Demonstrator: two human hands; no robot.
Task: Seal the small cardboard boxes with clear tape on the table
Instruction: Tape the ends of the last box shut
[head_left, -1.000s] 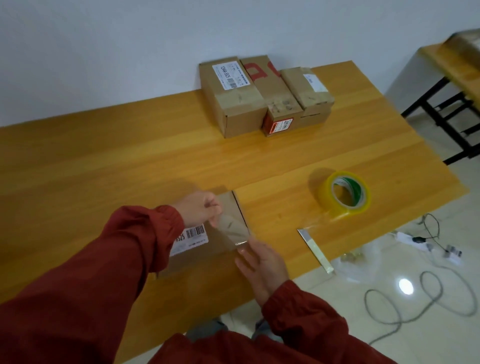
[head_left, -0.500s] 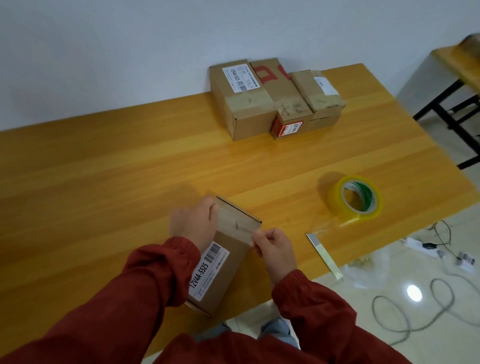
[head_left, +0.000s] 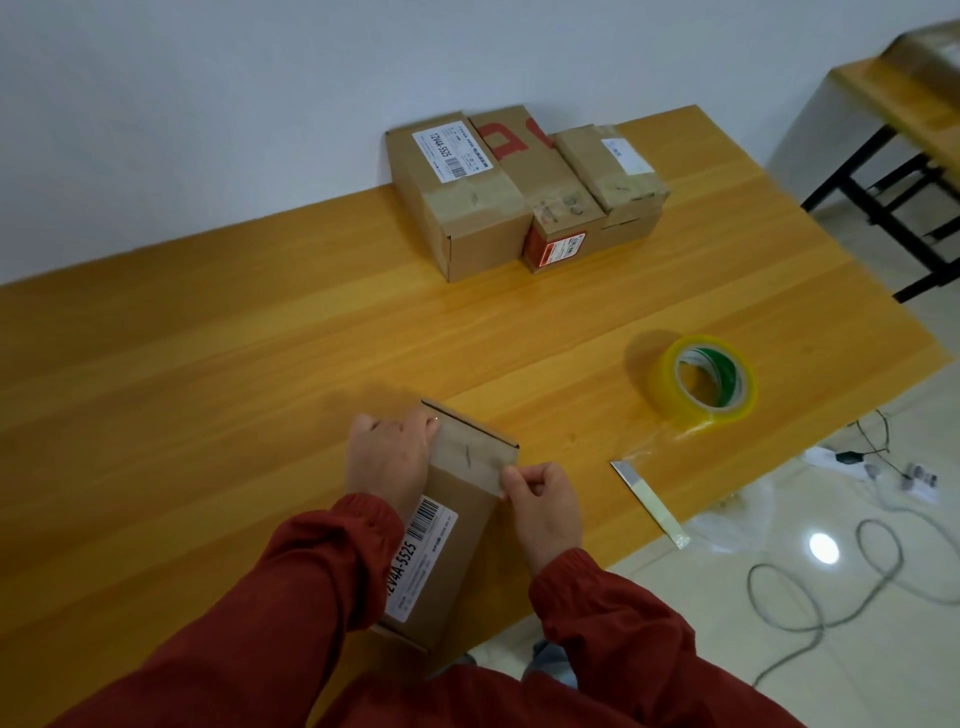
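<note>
The box is held at the near edge of the table, long axis pointing away and slightly right, label end nearest; its left side is gripped by the left hand; the tape strip across its far end is pinched by the right hand; to the right, a flat strip and the roll are laid; three boxes are lined up, touching, at the wall.

Reading "2V4A-5525" beside a barcode on the barcode label of the near box, with a sleeve covering the code's start. Making out "12V4A-5525", small and sideways, on the far label of the far left box. Seeing large red print, cut off and illegible, on the middle box. Finding its red end label and the small label on the right box too small to read.
</note>
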